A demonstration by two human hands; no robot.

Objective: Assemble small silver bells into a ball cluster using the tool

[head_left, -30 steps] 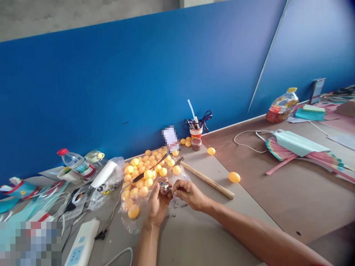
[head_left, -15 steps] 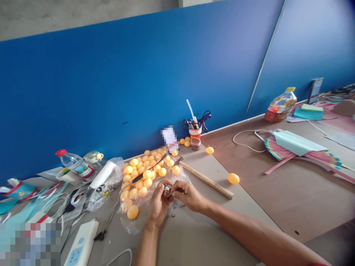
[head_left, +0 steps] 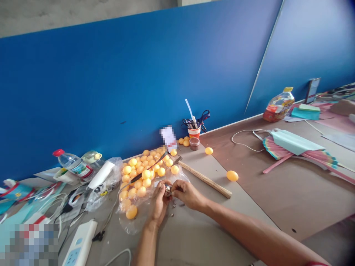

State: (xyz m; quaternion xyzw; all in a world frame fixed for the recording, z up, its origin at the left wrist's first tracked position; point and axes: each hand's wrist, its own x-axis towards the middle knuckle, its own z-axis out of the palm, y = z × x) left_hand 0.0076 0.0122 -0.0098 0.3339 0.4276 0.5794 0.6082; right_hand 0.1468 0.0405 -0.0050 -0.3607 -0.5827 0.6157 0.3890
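In my left hand (head_left: pixel 158 203) is a small round ball studded with shiny silvery pieces (head_left: pixel 168 190), held between thumb and fingers. The fingertips of my right hand (head_left: pixel 186 194) are pinched together against the ball's right side; whatever they grip is too small to make out. Just below my hands, a few tiny metal pieces (head_left: pixel 172 215) lie on the grey tabletop (head_left: pixel 191 240). Behind and left of the hands, several orange balls (head_left: pixel 141 191) rest on a clear plastic bag (head_left: pixel 130 226). A black-handled tool with a cord (head_left: pixel 136 178) lies across them.
A wooden-handled hammer (head_left: pixel 206 180) lies right of the balls. Loose orange balls (head_left: pixel 232 176), a small lidded tub (head_left: pixel 194 144) and a cup of pens (head_left: pixel 194 132) stand beyond. At left are a power strip (head_left: pixel 80 244), cables and a bottle (head_left: pixel 72 163). A blue partition (head_left: pixel 124 85) closes the back.
The view has shifted slightly. Both hands stay together around the studded ball, which looks slightly turned in my left fingers. Nothing else on the table has visibly moved.
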